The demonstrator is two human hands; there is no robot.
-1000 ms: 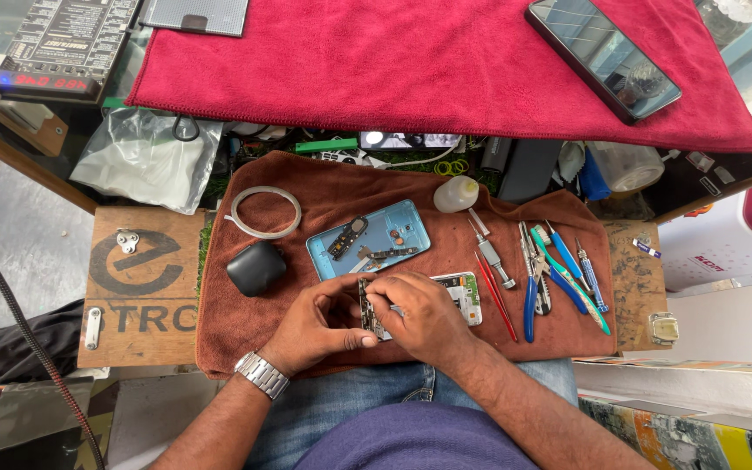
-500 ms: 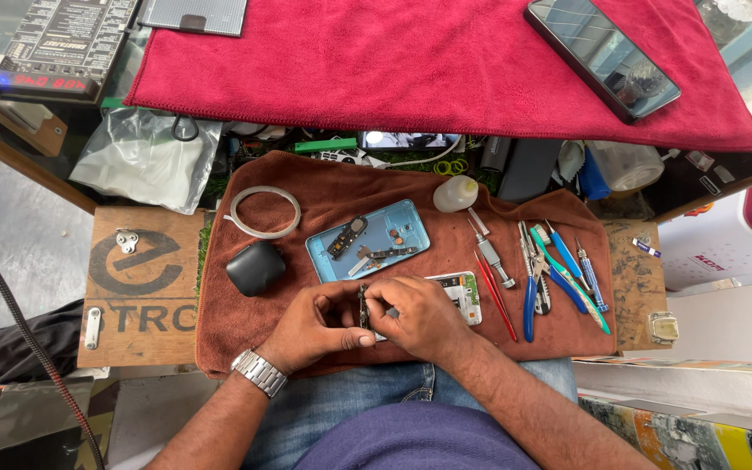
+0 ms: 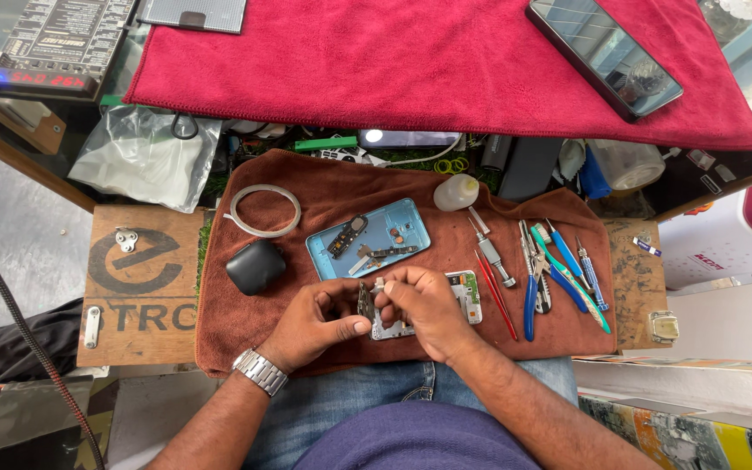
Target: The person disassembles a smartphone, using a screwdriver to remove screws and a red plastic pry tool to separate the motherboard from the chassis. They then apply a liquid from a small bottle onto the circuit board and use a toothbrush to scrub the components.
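Between the two hands, just above the lap, a small dark flat metal part (image 3: 365, 301) stands on edge, pinched from the left by the left hand (image 3: 319, 320) and from the right by the fingertips of the right hand (image 3: 424, 306); both grips are closed on it, thumbs and forefingers meeting around its sides, so the part sits right inside the grip, not beside it. Directly under the right hand lies an opened phone body with a white and silver frame (image 3: 467, 298), mostly covered by the knuckles, resting on a brown towel (image 3: 324, 187) spread over the counter. My judgement is that the part is thin and held only by its edges, so too tight a squeeze could bend it, and a slip could drop it into the towel's pile or off the front edge onto the jeans. Farther out, a light blue phone back cover (image 3: 398, 228) holds two loose dark strips, with a black rounded case (image 3: 255, 265) and a pale ring of tape (image 3: 263, 210) to its left. Right of the hands lie red tweezers (image 3: 496, 293), a silver screwdriver (image 3: 491, 248), blue-handled pliers (image 3: 532, 300) and several other blue and green tools. A white squeeze bottle (image 3: 456, 192) sits above them, and beyond it a red cloth (image 3: 393, 70) carries a dark phone (image 3: 604, 54).
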